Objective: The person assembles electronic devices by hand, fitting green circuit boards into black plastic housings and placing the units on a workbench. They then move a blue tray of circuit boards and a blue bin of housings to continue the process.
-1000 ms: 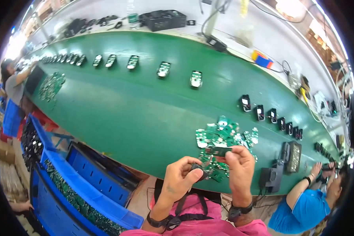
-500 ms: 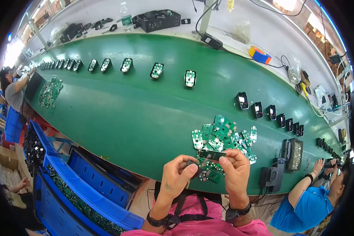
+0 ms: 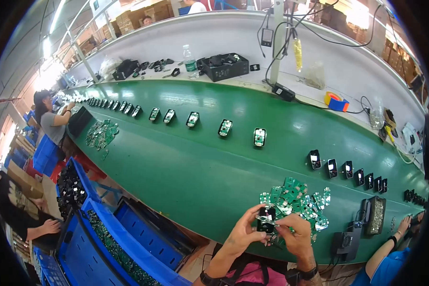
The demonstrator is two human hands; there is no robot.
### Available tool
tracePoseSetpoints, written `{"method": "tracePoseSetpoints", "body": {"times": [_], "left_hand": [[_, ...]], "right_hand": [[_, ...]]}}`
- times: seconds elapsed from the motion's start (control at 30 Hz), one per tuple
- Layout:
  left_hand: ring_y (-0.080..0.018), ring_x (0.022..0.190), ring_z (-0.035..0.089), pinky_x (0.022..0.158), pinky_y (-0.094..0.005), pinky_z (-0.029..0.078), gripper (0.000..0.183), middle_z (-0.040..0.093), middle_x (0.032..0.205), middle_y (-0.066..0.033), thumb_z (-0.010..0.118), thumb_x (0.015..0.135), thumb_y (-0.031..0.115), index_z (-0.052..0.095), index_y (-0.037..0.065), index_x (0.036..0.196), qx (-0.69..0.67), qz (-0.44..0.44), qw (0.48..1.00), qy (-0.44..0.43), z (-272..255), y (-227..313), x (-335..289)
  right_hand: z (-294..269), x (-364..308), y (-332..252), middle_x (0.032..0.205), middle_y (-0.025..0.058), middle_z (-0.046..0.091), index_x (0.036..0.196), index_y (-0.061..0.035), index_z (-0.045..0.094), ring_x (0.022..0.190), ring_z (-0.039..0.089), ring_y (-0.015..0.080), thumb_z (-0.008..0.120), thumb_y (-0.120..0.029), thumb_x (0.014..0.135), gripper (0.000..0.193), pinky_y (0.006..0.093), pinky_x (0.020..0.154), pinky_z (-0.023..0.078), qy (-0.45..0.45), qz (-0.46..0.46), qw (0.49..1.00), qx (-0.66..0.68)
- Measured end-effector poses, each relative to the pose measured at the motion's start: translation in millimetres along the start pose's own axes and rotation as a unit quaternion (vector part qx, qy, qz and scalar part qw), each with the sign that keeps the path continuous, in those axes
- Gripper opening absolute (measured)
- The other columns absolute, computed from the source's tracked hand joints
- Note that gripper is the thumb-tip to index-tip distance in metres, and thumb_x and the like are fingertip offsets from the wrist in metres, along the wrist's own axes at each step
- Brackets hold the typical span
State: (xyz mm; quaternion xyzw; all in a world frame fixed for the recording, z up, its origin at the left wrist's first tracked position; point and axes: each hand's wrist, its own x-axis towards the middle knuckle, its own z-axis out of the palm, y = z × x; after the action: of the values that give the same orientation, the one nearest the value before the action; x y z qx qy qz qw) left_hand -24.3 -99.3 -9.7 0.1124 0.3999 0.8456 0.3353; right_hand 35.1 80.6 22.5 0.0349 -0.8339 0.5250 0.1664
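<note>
My left hand grips a small black plastic housing, its open side facing up. With fingers pinched, my right hand holds a circuit board against the housing, tilted across its opening; whether it sits inside cannot be made out. Just beyond both hands lies a loose pile of green circuit boards. Further off on the green work surface stands a housing with a board in it, in a line with several others running to the far left.
To the right, black housings stand in a row. Near them are a box of small metal parts and a black device with cables. Blue bins stand lower left. Other people are at both sides.
The housing has turned in my left hand so its opening shows. My right hand has brought the board onto it. The whole view has shifted, so the bench sits lower and further right.
</note>
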Motion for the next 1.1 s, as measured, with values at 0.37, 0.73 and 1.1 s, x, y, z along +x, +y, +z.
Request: {"method": "tracePoseSetpoints", "body": {"times": [0.37, 0.73, 1.1], "left_hand": [[-0.0216, 0.086, 0.067, 0.068, -0.0289, 0.055, 0.081, 0.062, 0.108, -0.0148, 0.065, 0.082, -0.008, 0.024, 0.007, 0.15, 0.006, 0.002, 0.999, 0.033, 14, 5, 11], [-0.0133, 0.071, 0.066, 0.058, -0.0218, 0.051, 0.051, 0.065, 0.104, -0.0134, 0.053, 0.091, -0.005, 0.037, 0.003, 0.139, 0.163, -0.018, 0.981, 0.105, 23, -17, 11], [-0.0133, 0.077, 0.065, 0.068, -0.0315, 0.052, 0.045, 0.067, 0.09, -0.0122, 0.059, 0.09, 0.01, 0.048, 0.01, 0.133, 0.341, 0.046, 0.928, 0.141, 26, -28, 11]], "right_hand": [[-8, -1, 7, 0.09, 0.0119, 0.068, 0.098, -0.0009, 0.07, 0.075, 0.067, 0.0202, 0.07, 0.002, 0.078, 0.02, 0.0297, 0.066, 0.053, -0.011, 0.038, 0.995, 0.093], [-6, -7, 2, 0.089, 0.0101, 0.066, 0.096, 0.0011, 0.07, 0.074, 0.062, 0.0144, 0.067, 0.004, 0.082, 0.015, 0.0265, 0.063, 0.049, 0.066, 0.046, 0.996, -0.026], [10, -7, -10, 0.074, 0.0052, 0.066, 0.096, 0.0026, 0.068, 0.057, 0.059, 0.0077, 0.062, -0.006, 0.092, 0.011, 0.0215, 0.048, 0.045, 0.007, 0.286, 0.949, 0.129]]}}
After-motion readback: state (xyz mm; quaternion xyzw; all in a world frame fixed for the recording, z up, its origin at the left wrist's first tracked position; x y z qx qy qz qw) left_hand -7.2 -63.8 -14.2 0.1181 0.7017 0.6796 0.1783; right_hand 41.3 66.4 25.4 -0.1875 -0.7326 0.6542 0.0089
